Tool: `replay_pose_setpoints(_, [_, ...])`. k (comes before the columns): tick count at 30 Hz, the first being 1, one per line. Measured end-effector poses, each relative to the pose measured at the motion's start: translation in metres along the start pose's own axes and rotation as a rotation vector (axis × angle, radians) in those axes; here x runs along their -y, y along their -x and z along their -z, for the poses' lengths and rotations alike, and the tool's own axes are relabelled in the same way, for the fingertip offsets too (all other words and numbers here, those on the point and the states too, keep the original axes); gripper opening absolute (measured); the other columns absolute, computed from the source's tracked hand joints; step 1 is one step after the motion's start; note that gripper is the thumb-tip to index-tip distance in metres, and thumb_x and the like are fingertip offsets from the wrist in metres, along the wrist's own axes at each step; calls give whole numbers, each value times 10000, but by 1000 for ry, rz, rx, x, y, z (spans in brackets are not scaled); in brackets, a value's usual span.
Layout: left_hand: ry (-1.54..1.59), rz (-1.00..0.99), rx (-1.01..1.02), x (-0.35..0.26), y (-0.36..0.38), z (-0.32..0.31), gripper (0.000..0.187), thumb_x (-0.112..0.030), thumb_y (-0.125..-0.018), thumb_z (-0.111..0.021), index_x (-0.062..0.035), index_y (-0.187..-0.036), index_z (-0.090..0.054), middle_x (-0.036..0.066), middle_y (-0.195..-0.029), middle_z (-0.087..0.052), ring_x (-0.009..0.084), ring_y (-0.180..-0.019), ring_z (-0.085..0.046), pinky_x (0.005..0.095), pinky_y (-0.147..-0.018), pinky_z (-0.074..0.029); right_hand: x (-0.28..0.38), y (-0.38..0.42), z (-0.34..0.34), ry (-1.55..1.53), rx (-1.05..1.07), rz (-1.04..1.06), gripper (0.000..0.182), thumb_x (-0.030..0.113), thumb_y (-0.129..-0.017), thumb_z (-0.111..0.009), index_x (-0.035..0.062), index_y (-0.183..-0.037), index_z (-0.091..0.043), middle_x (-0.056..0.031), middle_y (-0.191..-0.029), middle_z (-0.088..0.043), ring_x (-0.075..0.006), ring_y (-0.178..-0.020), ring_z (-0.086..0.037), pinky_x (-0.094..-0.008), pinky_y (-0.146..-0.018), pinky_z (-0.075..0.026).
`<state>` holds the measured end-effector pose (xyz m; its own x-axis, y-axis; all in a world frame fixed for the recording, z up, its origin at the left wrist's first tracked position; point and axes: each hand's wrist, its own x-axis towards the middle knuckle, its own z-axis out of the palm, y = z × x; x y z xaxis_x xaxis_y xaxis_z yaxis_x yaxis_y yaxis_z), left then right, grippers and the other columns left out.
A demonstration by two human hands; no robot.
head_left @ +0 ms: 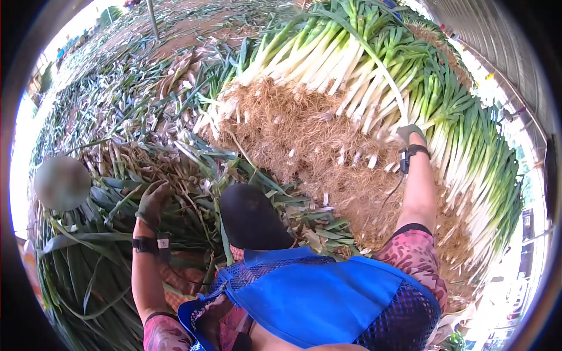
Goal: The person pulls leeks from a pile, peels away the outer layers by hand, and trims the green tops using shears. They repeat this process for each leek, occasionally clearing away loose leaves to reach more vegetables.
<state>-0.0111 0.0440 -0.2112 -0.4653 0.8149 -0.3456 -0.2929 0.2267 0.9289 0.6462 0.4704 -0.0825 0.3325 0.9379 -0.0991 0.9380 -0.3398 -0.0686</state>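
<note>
The right hand (411, 133), nearer, has its fingers closed on the white end of a long leek (394, 85), which arcs toward eleven o'clock over the leek pile (468, 137); the left hand (153, 203) sits off toward nine, finger spread unclear.

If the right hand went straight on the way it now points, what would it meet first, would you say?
Past the long leek it seems to grip, the right hand would probably meet the row of leeks first; its height above them is unclear.
</note>
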Motion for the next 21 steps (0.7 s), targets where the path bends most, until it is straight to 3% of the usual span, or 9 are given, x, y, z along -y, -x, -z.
replay_pose_setpoints(5, [45, -11, 53, -4, -4, -15, 372, -263, -919, -673, -33, -1204, -605, -4, -972, -648, 108, -890, -619, 268, -780, -509, 42, 64, 10, -14, -113, 58, 530, 392, -893, -622, 110, -1341, -586, -134, -1055, -714, -258, -916, -700, -379, -768, -554])
replay_pose_setpoints(8, [61, 31, 147, -22, -14, -62, 322, -258, -945, -655, -30, -1169, -618, -20, -904, -625, 101, -831, -601, 263, -745, -507, 84, 171, -2, -658, 122, 493, 545, 319, -950, -602, 32, -1399, -486, -34, -738, -648, -70, -523, -576, -186, -380, -447])
replay_pose_setpoints(11, [108, 73, 220, -33, -37, -137, 488, -440, -982, -553, -32, -1248, -584, 124, -1172, -651, 252, -1114, -606, 385, -982, -487, 110, 263, -56, -720, 22, 982, 418, 313, -909, -649, 53, -1224, -560, -37, -721, -656, -122, -499, -589, -260, -402, -490])
replay_pose_setpoints(13, [186, 138, 350, -27, -73, -173, 687, -591, -970, -464, -6, -1326, -507, 177, -1223, -629, 295, -1196, -558, 421, -1048, -436, 108, 327, -78, -620, 270, 1001, 491, 367, -888, -651, 44, -1238, -534, -112, -707, -676, -234, -558, -663, -362, -489, -530])
replay_pose_setpoints(15, [415, 296, 431, -51, -56, -224, 822, -669, -930, -463, 57, -1316, -467, 232, -1212, -617, 292, -1140, -598, 396, -988, -499, 97, 374, -86, -580, 405, 1088, 563, 403, -893, -636, 30, -1290, -494, -162, -697, -667, -302, -613, -681, -413, -553, -539])
replay_pose_setpoints(17, [361, 369, 171, -35, -76, -256, 673, -571, -964, -501, 58, -1199, -543, 170, -1025, -653, 223, -890, -657, 324, -766, -565, 81, 391, -97, -435, 513, 1222, 595, 420, -896, -629, 30, -1318, -474, -180, -691, -655, -341, -642, -678, -438, -591, -536])
replay_pose_setpoints(18, [394, 298, 257, -8, -102, -251, 430, -439, -998, -510, -16, -1013, -584, 33, -762, -581, 141, -595, -559, 259, -525, -493, 75, 391, -103, -499, 557, 1155, 605, 427, -897, -620, 55, -1345, -456, -185, -689, -651, -356, -641, -667, -450, -605, -525])
replay_pose_setpoints(19, [401, 159, 398, 10, -113, -240, 284, -351, -986, -577, -68, -994, -552, 2, -742, -512, 117, -603, -481, 248, -535, -455, 69, 386, -109, -463, 515, 1137, 580, 437, -886, -635, 77, -1317, -487, -169, -651, -629, -351, -598, -651, -454, -567, -511])
replay_pose_setpoints(21, [436, 68, 130, 11, -94, -245, 290, -364, -997, -539, -81, -936, -547, -22, -705, -447, 103, -578, -435, 240, -510, -408, 57, 372, -119, -394, 429, 1097, 532, 458, -864, -665, 120, -1260, -550, -138, -575, -586, -341, -513, -620, -462, -490, -484])
